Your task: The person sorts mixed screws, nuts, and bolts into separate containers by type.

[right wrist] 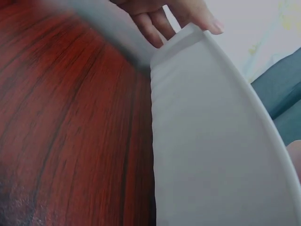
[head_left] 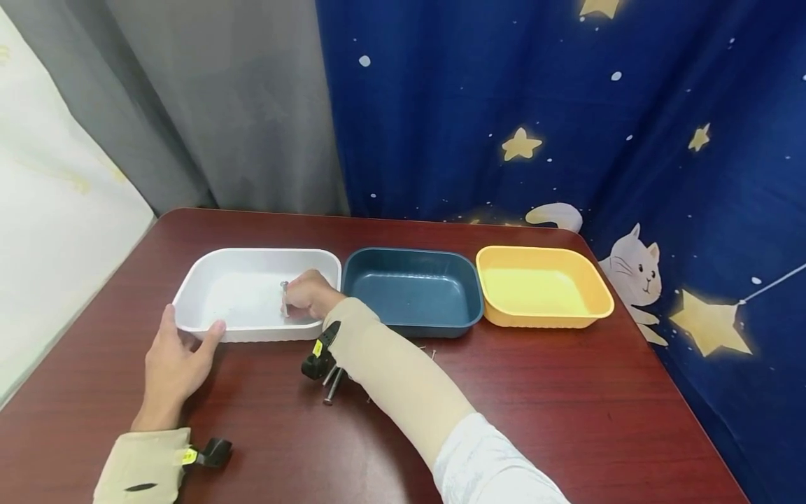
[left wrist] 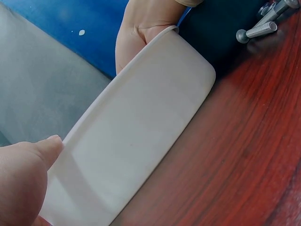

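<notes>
At the near left corner of a white plastic tray (head_left: 261,334), my left hand (head_left: 176,364) grips the edge, its thumb (left wrist: 49,150) at the front rim. My right hand (head_left: 310,292) is inside the tray's right part and pinches a metal bolt (head_left: 285,299), which stands nearly upright with its head on top. The bolt's lower end is hard to make out. In the right wrist view the front wall hides most of the right hand. Several metal bolts (head_left: 334,386) lie on the table in front of the trays, partly covered by my right forearm.
A dark blue tray (head_left: 412,330) stands right beside the white one, and a yellow tray (head_left: 544,320) follows to its right. All stand on a reddish-brown wooden table (head_left: 567,406). Grey and star-patterned blue curtains (head_left: 441,105) hang behind the far edge.
</notes>
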Demonstrator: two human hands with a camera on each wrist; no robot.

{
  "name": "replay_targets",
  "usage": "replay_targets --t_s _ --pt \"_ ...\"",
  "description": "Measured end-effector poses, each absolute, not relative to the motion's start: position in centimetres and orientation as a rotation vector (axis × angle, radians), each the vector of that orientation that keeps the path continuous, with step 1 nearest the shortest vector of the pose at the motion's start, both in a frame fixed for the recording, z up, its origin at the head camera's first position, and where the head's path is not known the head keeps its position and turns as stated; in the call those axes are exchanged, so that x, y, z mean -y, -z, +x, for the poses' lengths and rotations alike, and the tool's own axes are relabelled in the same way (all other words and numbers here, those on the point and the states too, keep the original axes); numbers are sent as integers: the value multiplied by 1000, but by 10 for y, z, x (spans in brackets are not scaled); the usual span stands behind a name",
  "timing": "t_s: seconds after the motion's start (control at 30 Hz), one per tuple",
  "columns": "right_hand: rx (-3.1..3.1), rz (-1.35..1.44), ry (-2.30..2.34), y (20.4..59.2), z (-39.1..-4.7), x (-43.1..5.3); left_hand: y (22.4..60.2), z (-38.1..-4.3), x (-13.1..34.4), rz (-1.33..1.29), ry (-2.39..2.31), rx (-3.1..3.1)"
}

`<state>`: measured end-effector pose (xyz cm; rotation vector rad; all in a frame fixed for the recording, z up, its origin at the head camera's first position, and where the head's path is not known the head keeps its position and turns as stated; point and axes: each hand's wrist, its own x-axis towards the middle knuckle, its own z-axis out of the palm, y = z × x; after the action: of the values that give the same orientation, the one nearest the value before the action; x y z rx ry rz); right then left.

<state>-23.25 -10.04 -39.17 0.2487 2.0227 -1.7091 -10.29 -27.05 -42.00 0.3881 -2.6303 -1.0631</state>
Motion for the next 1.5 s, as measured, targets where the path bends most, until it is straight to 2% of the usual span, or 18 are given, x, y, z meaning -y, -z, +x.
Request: replay_targets --t_s 0.17,0.4,0.63,0.97,1.2,1.33,1.5 --pt "-2268 227 1416 392 -235 99 421 -105 269 371 1060 2620" --pt "-2621 -25 856 393 -237 96 419 -105 268 356 1070 2613" --pt "-2707 -121 726 390 -234 95 418 -105 267 359 1077 2610" --pt "-2741 -153 689 390 -226 97 421 -104 269 379 1084 2609" --pt "-2737 -294 622 384 -222 95 422 -100 269 389 1083 2614" --pt "-2678 -353 771 372 -219 89 422 -100 271 385 1081 2614" --pt "-2397 -267 1165 351 -218 76 422 -103 272 362 1067 2612"
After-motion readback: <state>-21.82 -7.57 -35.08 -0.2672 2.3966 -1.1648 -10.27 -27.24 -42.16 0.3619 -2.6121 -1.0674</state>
